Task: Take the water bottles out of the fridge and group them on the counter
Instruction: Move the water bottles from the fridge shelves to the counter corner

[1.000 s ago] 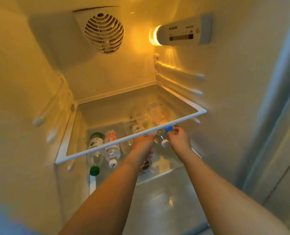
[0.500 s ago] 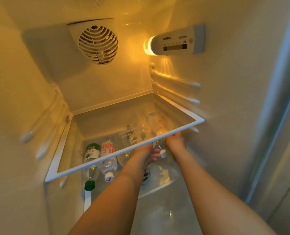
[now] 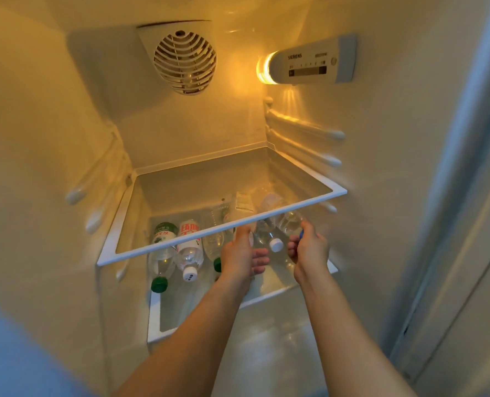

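Observation:
Several clear water bottles lie on the lower fridge shelf (image 3: pixel 269 295), seen partly through the glass shelf (image 3: pixel 180 247) above. At the left lie a green-capped bottle (image 3: pixel 161 253), a red-labelled white-capped bottle (image 3: pixel 190 253) and another green-capped bottle (image 3: pixel 213 242). My right hand (image 3: pixel 309 250) grips the neck of a blue-capped bottle (image 3: pixel 289 222); a sliver of blue cap shows by my thumb. My left hand (image 3: pixel 242 255) is under the glass shelf, fingers curled toward a white-capped bottle (image 3: pixel 272 242). Whether it holds a bottle is hidden.
The fridge is lit yellow by a lamp and control box (image 3: pixel 309 63) on the right wall, with a fan grille (image 3: pixel 185 63) at the back. Shelf rails (image 3: pixel 304 133) stick out from both side walls. The door frame (image 3: pixel 453 224) runs down the right.
My right hand has closed over the blue cap, which stood clear above it a second ago. My left hand's fingers now reach further right. The view has tilted down slightly.

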`<control>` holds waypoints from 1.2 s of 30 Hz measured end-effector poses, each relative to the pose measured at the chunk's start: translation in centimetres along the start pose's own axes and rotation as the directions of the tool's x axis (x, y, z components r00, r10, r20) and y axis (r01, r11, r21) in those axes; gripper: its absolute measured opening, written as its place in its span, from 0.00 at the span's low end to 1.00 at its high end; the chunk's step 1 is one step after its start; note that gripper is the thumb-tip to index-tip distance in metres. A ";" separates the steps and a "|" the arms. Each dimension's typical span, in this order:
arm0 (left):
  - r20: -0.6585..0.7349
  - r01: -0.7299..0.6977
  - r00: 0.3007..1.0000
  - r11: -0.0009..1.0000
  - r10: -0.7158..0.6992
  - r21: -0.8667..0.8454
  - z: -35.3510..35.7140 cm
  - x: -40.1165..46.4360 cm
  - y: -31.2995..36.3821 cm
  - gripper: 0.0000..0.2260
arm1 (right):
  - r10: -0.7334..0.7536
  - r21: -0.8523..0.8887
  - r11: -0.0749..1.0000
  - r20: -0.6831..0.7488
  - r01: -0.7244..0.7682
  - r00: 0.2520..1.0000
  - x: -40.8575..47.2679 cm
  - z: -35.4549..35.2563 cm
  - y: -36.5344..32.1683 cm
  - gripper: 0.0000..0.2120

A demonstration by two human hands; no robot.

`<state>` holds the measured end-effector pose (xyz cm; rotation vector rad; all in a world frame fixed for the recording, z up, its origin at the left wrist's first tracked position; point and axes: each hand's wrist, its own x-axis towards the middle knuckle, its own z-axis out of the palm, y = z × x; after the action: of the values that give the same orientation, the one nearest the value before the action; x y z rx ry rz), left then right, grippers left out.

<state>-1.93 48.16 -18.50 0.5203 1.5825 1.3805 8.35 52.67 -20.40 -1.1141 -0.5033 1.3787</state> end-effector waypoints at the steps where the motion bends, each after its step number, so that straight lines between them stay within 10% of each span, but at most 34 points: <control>1: -0.012 0.001 1.000 1.000 -0.001 -0.027 -0.1 -0.4 0.0 0.18 | -0.009 0.017 1.000 -0.020 0.009 1.000 -0.6 -0.2 0.0 0.13; 11: -0.009 -0.100 0.995 0.987 0.100 -0.122 -2.4 -9.9 -0.4 0.19 | -0.132 0.043 0.990 -0.055 0.134 0.990 -8.7 -2.5 -1.7 0.12; 18: -0.143 -0.003 0.990 1.000 0.001 -0.015 -6.1 -18.5 -2.1 0.21 | -0.383 -0.262 0.881 0.094 0.394 0.919 -15.0 -7.1 -0.8 0.17; 27: -0.254 0.087 0.967 0.973 -0.031 0.214 -12.9 -27.1 -5.0 0.20 | -0.444 -0.625 0.521 0.383 0.581 0.810 -22.2 -11.1 -2.7 0.14; 36: -0.432 0.288 0.902 0.703 0.030 0.650 -20.8 -34.5 -7.9 0.19 | -0.098 -0.727 0.098 0.673 0.680 0.733 -28.8 -10.0 0.5 0.10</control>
<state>-1.35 7.27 -14.75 0.5565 2.4747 0.7438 10.85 22.54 -16.30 -1.3826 -2.1709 0.6340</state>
